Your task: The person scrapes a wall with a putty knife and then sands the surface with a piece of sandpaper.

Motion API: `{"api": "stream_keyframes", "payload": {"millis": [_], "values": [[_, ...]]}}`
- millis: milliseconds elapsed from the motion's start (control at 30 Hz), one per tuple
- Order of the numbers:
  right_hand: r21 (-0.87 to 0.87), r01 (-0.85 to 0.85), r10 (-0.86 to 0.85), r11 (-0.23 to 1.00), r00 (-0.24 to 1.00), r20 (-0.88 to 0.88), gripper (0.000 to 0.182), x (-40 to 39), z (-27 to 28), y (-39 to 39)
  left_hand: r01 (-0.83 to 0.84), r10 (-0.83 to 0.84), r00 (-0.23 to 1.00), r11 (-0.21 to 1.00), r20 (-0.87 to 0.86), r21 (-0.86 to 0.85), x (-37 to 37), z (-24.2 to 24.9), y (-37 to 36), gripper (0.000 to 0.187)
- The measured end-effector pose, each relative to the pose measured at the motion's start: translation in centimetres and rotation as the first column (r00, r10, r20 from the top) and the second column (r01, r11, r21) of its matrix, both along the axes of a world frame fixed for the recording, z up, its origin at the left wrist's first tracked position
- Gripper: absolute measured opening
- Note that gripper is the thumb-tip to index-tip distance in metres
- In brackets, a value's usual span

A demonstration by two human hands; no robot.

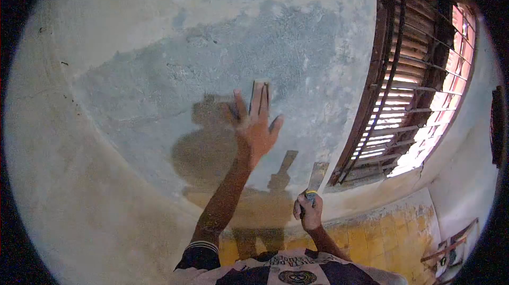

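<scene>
My left hand [256, 128] reaches up to the wall, its fingers stretched and partly spread against a rough grey patch [228, 57]. The middle fingers look pale at their ends, and I make out no tool in this hand. Lower down on the right, my right hand [308, 211] is wrapped round the handle of a putty knife [318, 176]. Its flat metal blade points upward, apart from the patch, and a yellow band shows near the top of the grip.
A barred, louvred window [408, 89] with a dark wooden frame lets in bright light on the right. My shadow [204, 152] falls on the wall. Below runs a band of yellow tiles [371, 234]. A wooden object [450, 253] stands at lower right.
</scene>
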State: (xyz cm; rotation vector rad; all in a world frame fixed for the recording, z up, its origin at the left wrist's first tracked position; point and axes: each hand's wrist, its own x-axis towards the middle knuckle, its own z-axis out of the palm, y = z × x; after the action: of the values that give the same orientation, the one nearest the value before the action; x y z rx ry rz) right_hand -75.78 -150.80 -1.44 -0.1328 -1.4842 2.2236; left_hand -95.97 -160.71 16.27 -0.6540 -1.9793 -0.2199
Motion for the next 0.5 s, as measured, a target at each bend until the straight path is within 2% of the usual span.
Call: {"api": "stream_keyframes", "payload": {"millis": [67,167,267,333,367,400,433,467,500], "values": [[0.041,-0.016,0.016,0.999,1.000,-0.007,0.016,-0.1,-0.3,0.5,0.001,0.005,0.988,0.999,-0.151,0.038,-2.2,1.7,-1.9,0.089],[0.020,0.012,-0.013,1.000,0.999,0.049,0.019,0.4,-0.5,1.0,0.127,-0.163,0.982,0.945,0.099,0.302,-4.8,3.4,-1.2,0.086],[-0.030,0.025,-0.024,0.999,0.998,0.056,0.020,0.5,-0.9,1.7,0.140,-0.359,0.885,0.812,0.297,0.566,-6.9,4.6,-0.8,0.084],[-0.026,0.014,-0.013,1.000,1.000,0.026,0.019,0.2,-0.4,2.1,0.217,-0.321,0.919,0.896,0.229,0.387,-4.4,4.4,1.1,0.081],[-0.024,0.005,-0.004,1.000,1.000,0.013,0.018,0.2,-0.4,2.1,0.158,-0.200,0.943,0.972,0.265,0.172,-1.3,5.9,1.5,0.079],[-0.029,0.000,0.000,1.000,1.000,0.011,0.017,0.4,-0.6,1.9,0.108,-0.093,0.963,0.993,0.254,-0.048,1.8,7.5,1.9,0.076],[-0.027,-0.002,0.002,1.000,1.000,0.001,0.017,0.4,-0.7,1.9,0.090,-0.071,0.971,0.993,0.229,-0.075,1.9,7.8,1.9,0.076],[-0.028,0.000,0.000,1.000,1.000,-0.018,0.016,0.0,-0.7,2.0,0.079,-0.081,0.981,0.997,0.175,0.017,-0.1,7.6,1.0,0.075],[-0.026,0.006,-0.006,1.000,1.000,-0.004,0.017,-0.2,-0.6,2.1,0.079,-0.100,0.989,0.980,0.107,0.183,-3.0,7.3,0.2,0.074]]}}
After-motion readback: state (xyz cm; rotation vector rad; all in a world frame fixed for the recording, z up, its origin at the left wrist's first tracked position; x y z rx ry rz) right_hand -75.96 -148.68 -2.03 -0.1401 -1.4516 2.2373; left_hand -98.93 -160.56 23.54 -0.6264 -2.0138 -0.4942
